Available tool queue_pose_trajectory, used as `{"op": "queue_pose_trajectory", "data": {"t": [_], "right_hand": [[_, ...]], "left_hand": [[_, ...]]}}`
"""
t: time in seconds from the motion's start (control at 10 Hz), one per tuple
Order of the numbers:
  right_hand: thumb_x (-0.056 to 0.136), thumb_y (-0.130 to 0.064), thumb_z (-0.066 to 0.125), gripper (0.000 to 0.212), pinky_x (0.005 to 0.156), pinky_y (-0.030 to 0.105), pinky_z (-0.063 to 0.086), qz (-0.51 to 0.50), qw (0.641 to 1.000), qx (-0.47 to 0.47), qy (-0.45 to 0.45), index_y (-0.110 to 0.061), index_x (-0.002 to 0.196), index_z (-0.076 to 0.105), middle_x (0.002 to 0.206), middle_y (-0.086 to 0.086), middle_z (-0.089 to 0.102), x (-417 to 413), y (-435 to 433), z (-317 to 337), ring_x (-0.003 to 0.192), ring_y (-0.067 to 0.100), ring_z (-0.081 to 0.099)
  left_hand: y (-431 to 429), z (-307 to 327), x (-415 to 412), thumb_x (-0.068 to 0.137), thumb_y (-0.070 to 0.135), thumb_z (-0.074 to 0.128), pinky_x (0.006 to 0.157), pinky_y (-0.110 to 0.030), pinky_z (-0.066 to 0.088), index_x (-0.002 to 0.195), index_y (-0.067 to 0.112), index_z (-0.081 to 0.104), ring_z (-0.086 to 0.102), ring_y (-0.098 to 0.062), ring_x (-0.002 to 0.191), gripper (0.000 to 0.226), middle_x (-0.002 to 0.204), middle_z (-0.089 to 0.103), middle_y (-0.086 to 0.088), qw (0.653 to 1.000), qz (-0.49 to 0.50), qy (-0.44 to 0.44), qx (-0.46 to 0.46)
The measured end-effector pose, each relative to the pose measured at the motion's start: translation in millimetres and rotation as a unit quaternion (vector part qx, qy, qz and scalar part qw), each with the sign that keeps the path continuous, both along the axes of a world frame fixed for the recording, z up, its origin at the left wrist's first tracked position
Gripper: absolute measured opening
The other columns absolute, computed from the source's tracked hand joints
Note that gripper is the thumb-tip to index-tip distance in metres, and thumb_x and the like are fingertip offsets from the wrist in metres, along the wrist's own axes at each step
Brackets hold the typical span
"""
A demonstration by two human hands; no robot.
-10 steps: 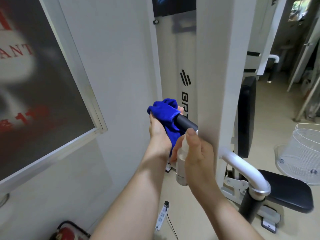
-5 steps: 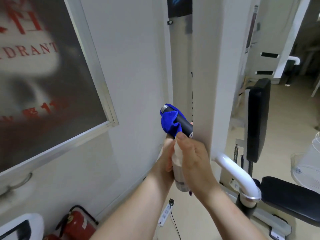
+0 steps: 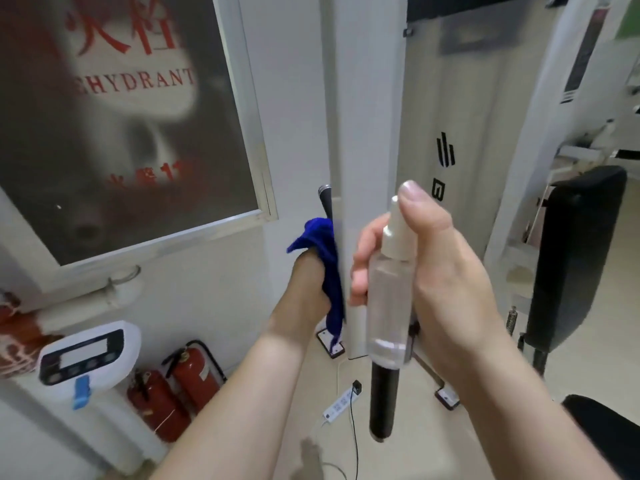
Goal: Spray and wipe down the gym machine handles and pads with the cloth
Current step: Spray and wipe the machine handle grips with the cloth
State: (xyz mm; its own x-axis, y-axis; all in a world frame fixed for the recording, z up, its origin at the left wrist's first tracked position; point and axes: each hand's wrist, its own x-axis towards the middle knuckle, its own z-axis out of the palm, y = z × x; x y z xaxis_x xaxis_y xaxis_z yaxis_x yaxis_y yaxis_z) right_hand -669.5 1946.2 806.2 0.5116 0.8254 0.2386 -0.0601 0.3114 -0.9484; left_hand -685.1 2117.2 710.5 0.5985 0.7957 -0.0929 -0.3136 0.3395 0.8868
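Note:
My left hand (image 3: 306,289) grips a blue cloth (image 3: 323,265) wrapped round a black machine handle (image 3: 325,200), whose chrome-capped tip sticks up above the cloth; a white upright (image 3: 367,133) hides the rest of that handle. My right hand (image 3: 436,271) holds a clear spray bottle (image 3: 389,296) upright, close to the camera, with the index finger on top of the white nozzle. A second black handle (image 3: 382,403) hangs below the bottle.
A black back pad (image 3: 575,258) stands at the right and a black seat pad (image 3: 609,441) at the lower right. Two red fire extinguishers (image 3: 176,393) stand by the left wall under a hydrant cabinet (image 3: 131,116). A white power strip (image 3: 337,408) lies on the floor.
The view has moved closer and turned. My left hand with the cloth has slid down the handle, baring its tip. My right hand has lifted the spray bottle higher.

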Motion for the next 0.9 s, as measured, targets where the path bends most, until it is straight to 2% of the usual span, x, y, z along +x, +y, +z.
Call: {"op": "queue_pose_trajectory", "data": {"t": [0.1,0.2,0.3,0.4,0.5,0.6,0.7,0.8,0.9], "right_hand": [[0.094,-0.058,0.045,0.055,0.053,0.029,0.05,-0.028,0.998,-0.063,-0.001,-0.009,0.075,0.063,0.065,0.014,0.063,36,-10,1,0.051,0.023,0.059],[0.096,-0.055,0.046,0.048,0.047,0.029,0.051,-0.02,0.988,-0.153,-0.018,-0.012,0.086,0.065,0.081,0.011,0.064,53,-1,-13,0.046,0.022,0.056],[0.098,-0.051,0.047,0.039,0.043,0.025,0.048,-0.002,0.986,-0.168,0.006,-0.016,0.086,0.06,0.081,0.006,0.059,55,-2,-25,0.043,0.02,0.053],[0.098,-0.051,0.048,0.04,0.049,0.026,0.049,0.004,0.988,-0.155,-0.007,-0.013,0.091,0.057,0.091,0.004,0.057,57,-3,-31,0.057,0.02,0.054],[0.097,-0.054,0.047,0.044,0.065,0.028,0.047,-0.011,0.987,-0.156,-0.037,-0.014,0.091,0.062,0.088,-0.001,0.061,55,1,-35,0.066,0.016,0.056],[0.096,-0.054,0.05,0.049,0.068,0.025,0.046,-0.024,0.984,-0.164,-0.07,-0.008,0.085,0.061,0.077,0.0,0.061,52,1,-40,0.067,0.014,0.056],[0.093,-0.046,0.061,0.037,0.062,0.019,0.05,0.011,0.987,-0.158,-0.034,-0.01,0.087,0.065,0.073,0.0,0.065,48,-10,-52,0.065,0.012,0.06],[0.092,-0.035,0.067,0.028,0.059,0.022,0.052,-0.006,0.988,-0.154,-0.031,-0.007,0.097,0.071,0.077,0.005,0.07,44,-28,-66,0.067,0.014,0.064],[0.094,-0.026,0.066,0.019,0.054,0.021,0.051,-0.056,0.989,-0.129,-0.032,-0.009,0.098,0.073,0.076,0.004,0.07,44,-43,-69,0.063,0.013,0.063]], "left_hand": [[-22,10,-11,0.08,0.043,0.054,0.071,-0.033,0.043,0.092,0.015,0.052,0.054,-0.02,0.072,0.031,0.08,0.058,-0.009,0.997,0.047,0.028,0.049],[-34,-1,-26,0.084,0.021,0.051,0.077,-0.037,0.045,0.096,0.015,0.054,0.053,-0.021,0.083,0.014,0.086,0.058,-0.01,0.987,0.082,0.04,0.131],[-58,2,-31,0.085,0.013,0.051,0.07,-0.032,0.047,0.086,0.013,0.055,0.056,-0.02,0.075,0.004,0.08,0.062,-0.01,0.971,0.125,0.109,0.171],[-81,7,-29,0.088,0.008,0.056,0.053,-0.023,0.043,0.081,0.011,0.055,0.051,-0.021,0.06,0.008,0.069,0.059,-0.011,0.955,0.167,0.192,0.149],[-113,-3,-31,0.075,0.009,0.064,0.043,-0.019,0.038,0.079,0.013,0.052,0.042,-0.013,0.05,0.013,0.056,0.053,0.008,0.954,0.166,0.183,0.17],[-153,-14,-39,0.073,0.021,0.059,0.067,-0.022,0.047,0.113,0.026,0.061,0.054,-0.009,0.075,0.04,0.104,0.065,0.01,0.905,0.143,0.179,0.359],[-149,-19,-46,0.084,0.007,0.051,0.071,-0.028,0.047,0.121,0.025,0.061,0.056,-0.015,0.088,0.043,0.141,0.049,0.012,0.815,0.14,0.232,0.512],[-136,-19,-59,0.079,0.004,0.052,0.077,-0.032,0.047,0.104,0.015,0.067,0.052,-0.022,0.092,0.032,0.133,0.054,0.006,0.743,0.136,0.26,0.602],[-128,-14,-61,0.077,0.002,0.054,0.087,-0.022,0.037,0.108,0.015,0.069,0.047,-0.023,0.102,0.037,0.137,0.052,-0.003,0.725,0.159,0.267,0.615]]}}
